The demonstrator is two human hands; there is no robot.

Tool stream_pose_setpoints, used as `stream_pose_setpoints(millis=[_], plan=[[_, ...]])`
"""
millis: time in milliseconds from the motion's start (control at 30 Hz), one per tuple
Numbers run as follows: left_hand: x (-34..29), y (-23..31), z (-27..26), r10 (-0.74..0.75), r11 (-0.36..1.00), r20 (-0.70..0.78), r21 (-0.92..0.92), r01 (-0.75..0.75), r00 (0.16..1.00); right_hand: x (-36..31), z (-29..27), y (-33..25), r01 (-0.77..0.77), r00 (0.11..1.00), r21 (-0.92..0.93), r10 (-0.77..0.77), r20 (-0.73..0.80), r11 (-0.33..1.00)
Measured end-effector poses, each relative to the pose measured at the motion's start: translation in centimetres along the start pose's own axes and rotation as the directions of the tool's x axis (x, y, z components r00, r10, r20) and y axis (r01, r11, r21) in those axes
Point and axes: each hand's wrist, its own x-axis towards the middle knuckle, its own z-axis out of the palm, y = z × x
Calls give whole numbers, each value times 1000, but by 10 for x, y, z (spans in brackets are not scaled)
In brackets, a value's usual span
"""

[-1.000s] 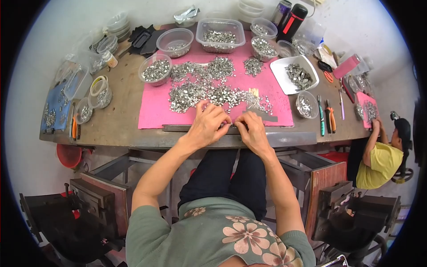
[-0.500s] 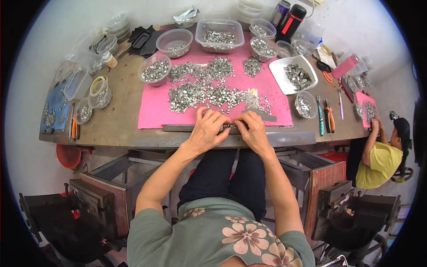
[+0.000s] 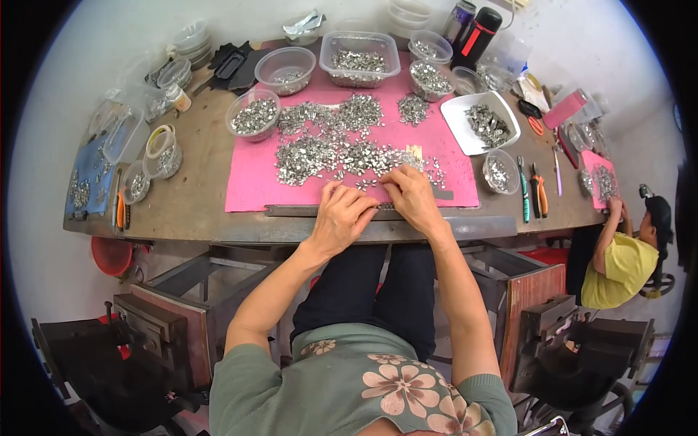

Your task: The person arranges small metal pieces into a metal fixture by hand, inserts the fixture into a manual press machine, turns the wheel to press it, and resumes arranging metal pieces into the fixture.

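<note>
A pink mat (image 3: 251,178) covers the middle of the desk (image 3: 196,163), a white tray (image 3: 456,125) at its right; metal heaps (image 3: 305,158) lie beyond the hands. A dark rail (image 3: 292,211) runs left to right along the mat's near edge, partly covered by the left hand (image 3: 342,216), pinched narrow. The right hand (image 3: 413,198) is narrow too; I cannot tell whether either grips anything.
</note>
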Motion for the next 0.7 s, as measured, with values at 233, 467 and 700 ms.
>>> stream_pose_setpoints(millis=[233,467,700], plan=[[4,14,4,-34,995,-27,90,37,999,7,5,-4,-93,996,103,91,25,990],[1,13,5,-42,996,-45,81,45,998,11,10,-3,-109,994,72,106,40,991],[0,13,6,-48,998,-63,33,50,997,-7,3,-7,-23,999,7,24,-46,1000]])
